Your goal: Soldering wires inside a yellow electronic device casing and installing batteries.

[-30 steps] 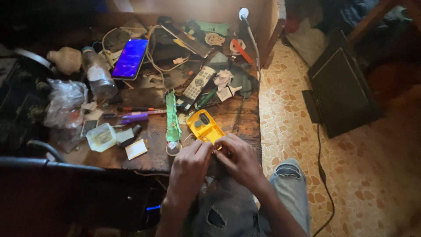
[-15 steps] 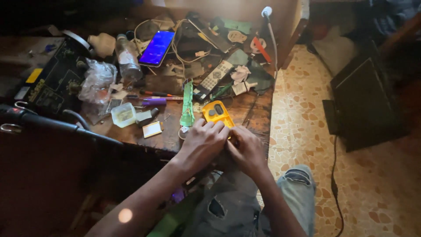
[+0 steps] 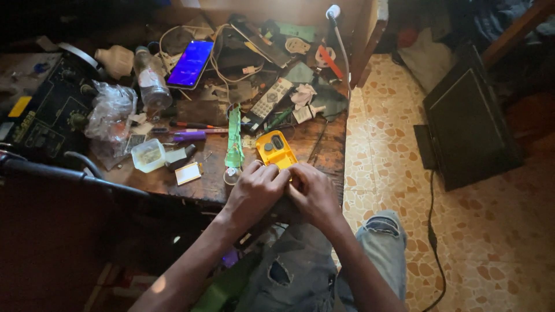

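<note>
A small yellow device (image 3: 276, 149) with dark round openings on its face lies at the near edge of the wooden tabletop (image 3: 324, 162), and everything else is placed from it. Left of it, touching or almost touching, a narrow green circuit strip (image 3: 234, 138) runs away from the person, with a small round clear piece at its near end. Further left sit a white-and-tan card (image 3: 188, 173), a clear square tub (image 3: 148, 155), and a purple pen (image 3: 188, 137). Beyond the device lies a grey remote control (image 3: 270, 99), and well beyond and to the left a phone (image 3: 191, 62) with a lit blue-purple screen. A crumpled clear plastic bag (image 3: 110, 110) and a black box with a yellow label (image 3: 49, 112) lie far to the left. The tabletop's right edge ends just right of the device; past it the patterned tile floor (image 3: 393, 144) is open as far as a dark flat screen (image 3: 468, 121) propped on it. The left hand (image 3: 254, 190) and right hand (image 3: 312, 193) meet at the device's near end, knuckles up, fingers curled in, both wrists reaching out over the knees. Each grip looks narrow and pressed on the device's near edge, though the fingertips are hidden, so I cannot tell whether either truly clasps it.
</note>
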